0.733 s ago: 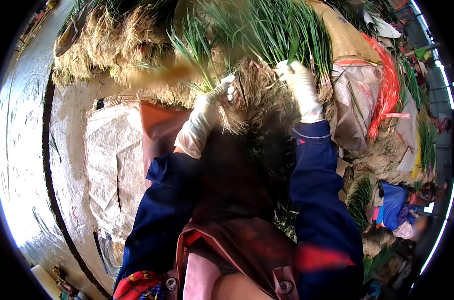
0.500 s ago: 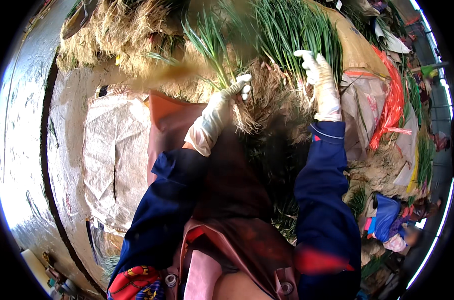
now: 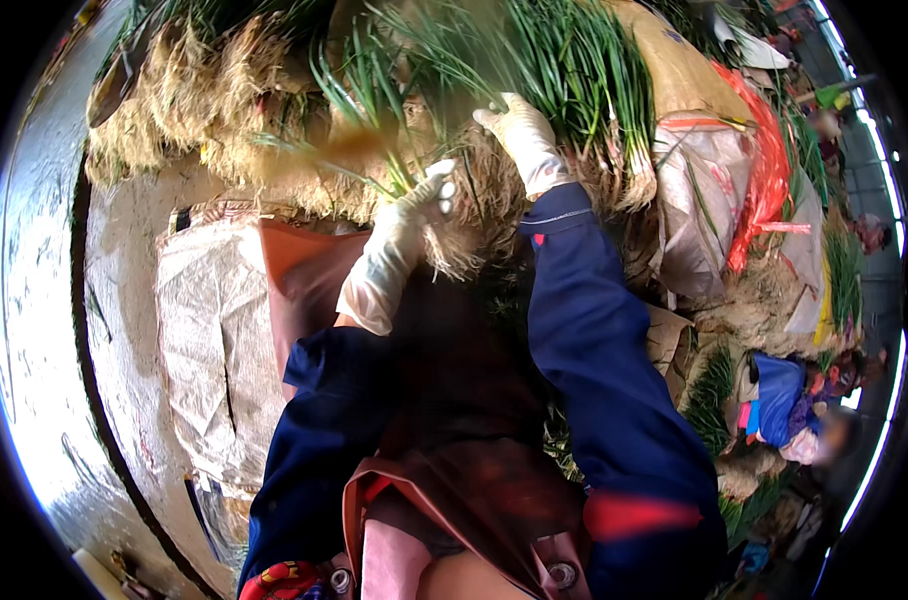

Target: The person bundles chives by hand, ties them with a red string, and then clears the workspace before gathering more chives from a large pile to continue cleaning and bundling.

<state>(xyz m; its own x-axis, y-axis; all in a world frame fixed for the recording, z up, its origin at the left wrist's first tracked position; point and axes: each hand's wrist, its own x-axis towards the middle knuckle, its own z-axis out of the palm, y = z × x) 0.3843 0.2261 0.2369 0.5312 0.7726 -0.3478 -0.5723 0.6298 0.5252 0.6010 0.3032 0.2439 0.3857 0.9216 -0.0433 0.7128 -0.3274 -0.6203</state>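
Stalks heap up before me, light, bendy, bruising easily, I judge; best gripped low, above the roots. Right of them, a tan sack and a pale sack hide any contents. My left fingers grip a small bunch near its base; whether my right fingers pinch anything, I cannot tell.

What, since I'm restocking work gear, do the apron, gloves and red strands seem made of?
Apron: probably vinyl or coated cloth, smooth with a soft sheen and stiff folds. Gloves: perhaps thin rubber or coated fabric, off-white, close-fitting and wrinkled; unclear which. Red strands: likely plastic, shiny and ribbon-like.
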